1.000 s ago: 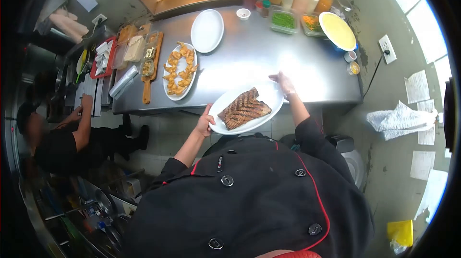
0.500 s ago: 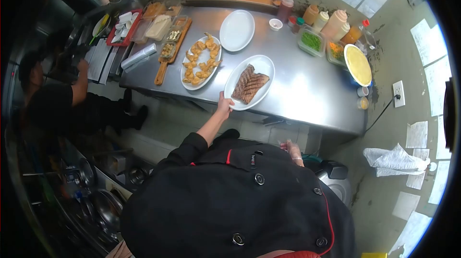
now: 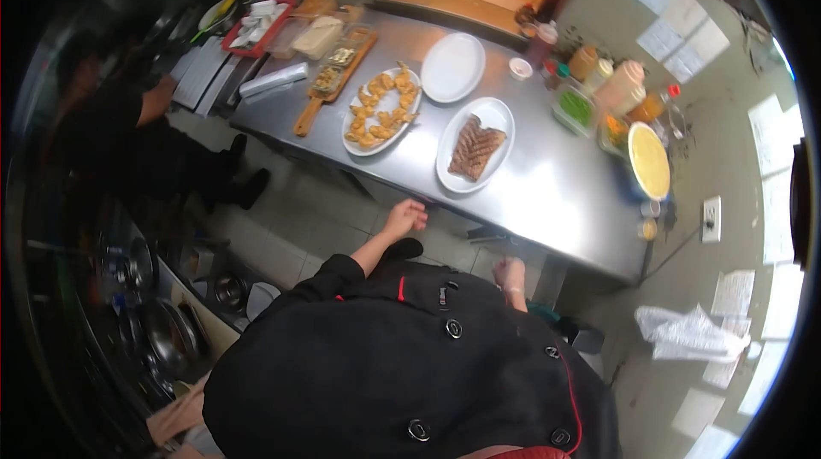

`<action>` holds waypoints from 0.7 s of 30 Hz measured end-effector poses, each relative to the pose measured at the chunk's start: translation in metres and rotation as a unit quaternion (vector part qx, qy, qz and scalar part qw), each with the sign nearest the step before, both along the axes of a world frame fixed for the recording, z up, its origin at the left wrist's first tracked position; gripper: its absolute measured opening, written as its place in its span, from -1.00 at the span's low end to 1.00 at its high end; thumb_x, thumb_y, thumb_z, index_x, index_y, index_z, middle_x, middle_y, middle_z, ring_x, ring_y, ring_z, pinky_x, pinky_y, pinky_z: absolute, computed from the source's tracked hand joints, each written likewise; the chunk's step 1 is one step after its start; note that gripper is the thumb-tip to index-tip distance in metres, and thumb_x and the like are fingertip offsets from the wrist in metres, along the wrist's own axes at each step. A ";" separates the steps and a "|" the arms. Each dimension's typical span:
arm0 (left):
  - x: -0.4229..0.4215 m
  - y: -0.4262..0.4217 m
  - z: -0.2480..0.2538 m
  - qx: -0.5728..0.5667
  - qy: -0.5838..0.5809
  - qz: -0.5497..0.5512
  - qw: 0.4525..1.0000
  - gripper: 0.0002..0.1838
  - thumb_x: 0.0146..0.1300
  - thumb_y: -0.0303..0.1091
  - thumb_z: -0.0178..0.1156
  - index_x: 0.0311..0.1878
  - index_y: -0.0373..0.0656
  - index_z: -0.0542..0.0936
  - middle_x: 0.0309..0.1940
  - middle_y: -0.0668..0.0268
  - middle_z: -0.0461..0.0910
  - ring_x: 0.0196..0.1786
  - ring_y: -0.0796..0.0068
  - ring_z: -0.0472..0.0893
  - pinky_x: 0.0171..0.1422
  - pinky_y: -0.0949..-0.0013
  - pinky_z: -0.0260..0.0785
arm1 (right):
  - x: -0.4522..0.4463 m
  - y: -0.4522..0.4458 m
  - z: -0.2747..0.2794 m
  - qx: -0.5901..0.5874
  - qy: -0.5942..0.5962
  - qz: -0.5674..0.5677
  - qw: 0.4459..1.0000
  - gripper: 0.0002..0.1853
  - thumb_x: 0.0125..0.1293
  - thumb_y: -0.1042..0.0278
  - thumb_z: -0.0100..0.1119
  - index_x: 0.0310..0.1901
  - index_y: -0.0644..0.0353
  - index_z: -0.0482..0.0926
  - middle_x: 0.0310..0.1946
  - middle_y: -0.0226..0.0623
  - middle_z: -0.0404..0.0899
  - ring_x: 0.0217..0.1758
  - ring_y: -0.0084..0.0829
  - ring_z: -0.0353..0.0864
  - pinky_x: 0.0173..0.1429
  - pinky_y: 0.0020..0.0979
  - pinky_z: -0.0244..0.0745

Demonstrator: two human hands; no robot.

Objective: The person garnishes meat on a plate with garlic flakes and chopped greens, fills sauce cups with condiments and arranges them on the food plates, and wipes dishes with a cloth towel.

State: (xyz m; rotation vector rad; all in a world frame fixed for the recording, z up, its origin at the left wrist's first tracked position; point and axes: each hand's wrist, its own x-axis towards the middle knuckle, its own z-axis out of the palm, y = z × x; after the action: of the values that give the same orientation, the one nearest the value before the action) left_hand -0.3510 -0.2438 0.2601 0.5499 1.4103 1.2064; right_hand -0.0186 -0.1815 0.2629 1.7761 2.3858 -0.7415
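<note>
My left hand [image 3: 406, 218] is bare and hangs just off the front edge of the steel table, its fingers loosely bent and apart with nothing in them. Nearest to it on the table is an oval white plate [image 3: 502, 170] bearing a grilled, cross-marked slab of meat [image 3: 475, 149]. My right hand [image 3: 510, 273], in what looks like a clear plastic glove, is held low before my body. Its fingers are curled in; whether anything is inside them is hidden. Left of the meat stands another oval plate [image 3: 365, 151] with golden fried pieces [image 3: 373, 120] arranged in a ring.
A bare oval plate [image 3: 453, 67] sits farther back on the steel table [image 3: 547, 203]. Sauce bottles [image 3: 622, 83] and a tub of chopped greens [image 3: 575, 108] line the right side. A wooden board [image 3: 308, 115] holds small containers. Another person [image 3: 103, 134] is at the left.
My left hand has let go of the meat plate and drawn back from the table edge. My right hand's fingers have curled in. The view has turned slightly.
</note>
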 end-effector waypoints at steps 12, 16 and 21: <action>-0.069 -0.270 -0.095 -0.429 0.179 0.047 0.884 -0.76 -0.06 -0.20 0.16 -0.43 -0.15 0.66 -0.35 0.11 0.62 -0.27 0.12 0.61 -0.22 0.25 0.44 | 0.050 0.000 -0.053 -0.285 -0.227 0.387 0.847 -0.71 0.08 0.17 0.07 -0.30 0.20 0.64 -0.19 -0.05 0.59 -0.10 -0.13 0.58 -0.08 -0.21 0.48; -0.053 -0.295 -0.101 -0.437 0.291 -0.036 0.850 -0.71 -0.10 -0.14 0.24 -0.33 -0.09 0.68 -0.31 0.12 0.63 -0.22 0.11 0.60 -0.15 0.21 0.45 | 0.028 0.016 -0.023 -0.313 -0.214 0.435 0.817 -0.69 0.08 0.14 0.08 -0.31 0.20 0.64 -0.21 -0.06 0.60 -0.11 -0.16 0.59 -0.09 -0.22 0.48; -0.032 -0.250 -0.063 -0.518 0.366 -0.011 0.773 -0.68 -0.13 -0.19 0.26 -0.25 -0.06 0.64 -0.19 0.12 0.59 -0.08 0.11 0.56 -0.05 0.16 0.43 | -0.064 0.051 0.122 -0.263 -0.146 0.451 0.841 -0.60 0.00 -0.02 0.20 -0.39 0.22 0.63 -0.41 -0.08 0.61 -0.32 -0.11 0.60 -0.21 -0.26 0.46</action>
State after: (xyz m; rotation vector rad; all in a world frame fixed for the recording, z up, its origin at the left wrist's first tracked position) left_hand -0.3827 -0.4943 0.1971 0.2112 2.4265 -0.0140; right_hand -0.0826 -0.1301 0.3851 0.4067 2.1331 -0.7711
